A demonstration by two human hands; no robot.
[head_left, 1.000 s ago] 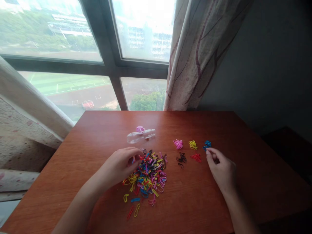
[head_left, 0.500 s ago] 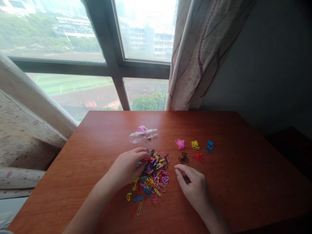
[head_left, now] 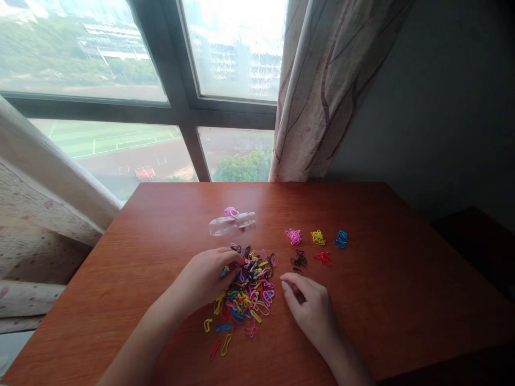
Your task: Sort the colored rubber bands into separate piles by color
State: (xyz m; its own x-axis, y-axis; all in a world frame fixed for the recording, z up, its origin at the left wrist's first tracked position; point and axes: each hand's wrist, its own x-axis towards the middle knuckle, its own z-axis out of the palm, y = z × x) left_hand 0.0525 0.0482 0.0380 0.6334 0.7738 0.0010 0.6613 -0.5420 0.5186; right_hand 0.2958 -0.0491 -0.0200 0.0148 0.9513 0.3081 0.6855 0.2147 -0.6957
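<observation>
A pile of small coloured rubber bands lies on the brown table. My left hand reaches into its upper left side, thumb and fingers bent together among the bands; what they pinch is hidden. Just right of the pile, my right hand is curled low over the table, thumb close to the forefinger, and nothing shows between the tips. Beyond it sit small sorted heaps: pink bands, yellow bands, blue bands, black bands and red bands. One black band lies just above my right fingers.
A clear plastic bottle lies on its side behind the pile, with a pink looped piece at it. Several loose bands, among them a yellow band, lie nearer me. The table meets a window and curtains.
The view has shifted slightly, moving everything a little left in the picture. My right hand has come slightly nearer the pile. My left hand stays in the pile.
</observation>
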